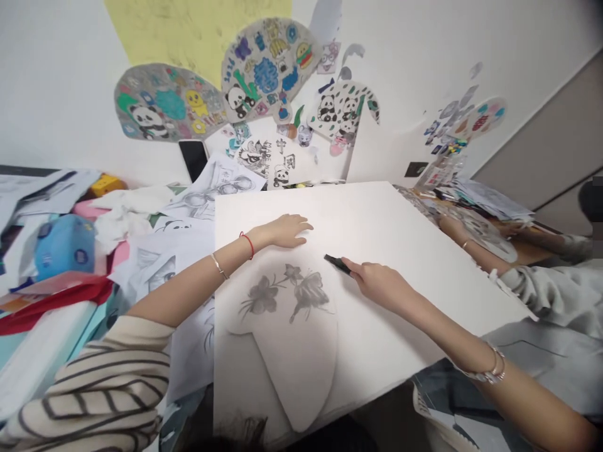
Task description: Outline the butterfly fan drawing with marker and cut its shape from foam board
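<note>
Pale paper cutout (301,351), patterned with grey flowers (265,295) and a butterfly (311,290), lying on a large white board (381,220). Near its upper end, left hand (282,231), palm down, grip unclasped with fingers spread. To the right, right hand (381,285), grip clamped on a black pen-like tool (337,263), tip directed leftward. Beyond, at left, loose drawings (219,185); behind, coloured panda pictures (266,75) against the wall (405,81); at far right, another person's forearm (485,257).
</note>
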Demonstrator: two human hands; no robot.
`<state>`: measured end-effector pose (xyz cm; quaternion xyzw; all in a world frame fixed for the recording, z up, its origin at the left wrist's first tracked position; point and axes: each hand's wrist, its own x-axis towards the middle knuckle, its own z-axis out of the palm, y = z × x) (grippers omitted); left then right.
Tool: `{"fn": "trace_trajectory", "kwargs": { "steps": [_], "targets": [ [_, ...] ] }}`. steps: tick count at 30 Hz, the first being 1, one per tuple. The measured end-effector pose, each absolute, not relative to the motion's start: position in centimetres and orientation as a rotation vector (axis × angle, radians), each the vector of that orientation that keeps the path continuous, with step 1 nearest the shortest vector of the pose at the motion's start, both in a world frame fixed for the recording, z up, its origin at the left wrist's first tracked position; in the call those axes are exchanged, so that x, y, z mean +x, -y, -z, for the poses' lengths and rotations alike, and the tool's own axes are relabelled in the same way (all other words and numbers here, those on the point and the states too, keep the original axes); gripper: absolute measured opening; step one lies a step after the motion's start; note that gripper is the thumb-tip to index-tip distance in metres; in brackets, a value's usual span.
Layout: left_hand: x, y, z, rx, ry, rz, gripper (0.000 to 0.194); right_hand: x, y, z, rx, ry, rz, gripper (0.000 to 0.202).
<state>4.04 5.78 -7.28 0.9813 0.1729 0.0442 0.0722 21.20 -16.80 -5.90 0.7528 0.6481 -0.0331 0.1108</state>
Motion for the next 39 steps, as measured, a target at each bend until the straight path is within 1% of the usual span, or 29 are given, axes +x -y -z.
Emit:
{"fn": "trace_trajectory", "kwargs": {
  "steps": [4,8,10,16,18,21,23,25,32,39],
  "targets": [
    [4.3,-7.1,9.5,2.966,-0.644,0.038,0.047,21.2,15.7,4.4,2.238,-1.855,0.157,0.048],
    [5.3,-9.8,10.4,2.952,-0.791,0.083,0.053,21.8,14.9,3.1,2.292,-1.845,0.248,0.047],
    [5.9,-11.0,10.2,2.948,-0.812,0.099,0.056,22.2,14.2,3.0,2.333,-1.821,0.215,0.047],
    [8.0,-13.3,9.0,2.934,-0.831,0.256,0.052,21.9,10.8,5.1,2.355,-1.802,0.026,0.049],
    [8.6,-13.5,8.8,2.932,-0.853,0.293,0.058,21.2,9.8,6.1,2.341,-1.798,-0.043,0.051],
    [9.0,-13.6,8.8,2.931,-0.879,0.324,0.077,20.1,9.1,7.3,2.324,-1.765,-0.110,0.057],
    [8.9,-13.7,8.9,2.930,-0.898,0.332,0.083,19.4,9.0,7.9,2.297,-1.754,-0.132,0.060],
    [8.8,-13.9,8.9,2.932,-0.915,0.332,0.082,18.7,9.0,8.3,2.272,-1.762,-0.158,0.061],
    [9.4,-12.5,10.0,2.951,-1.018,0.247,0.081,17.4,8.9,8.1,2.236,-1.762,-0.135,0.056],
    [10.3,-10.4,10.8,2.929,-1.139,0.125,0.090,17.1,9.7,7.0,2.227,-1.789,-0.081,0.052]
  ]
}}
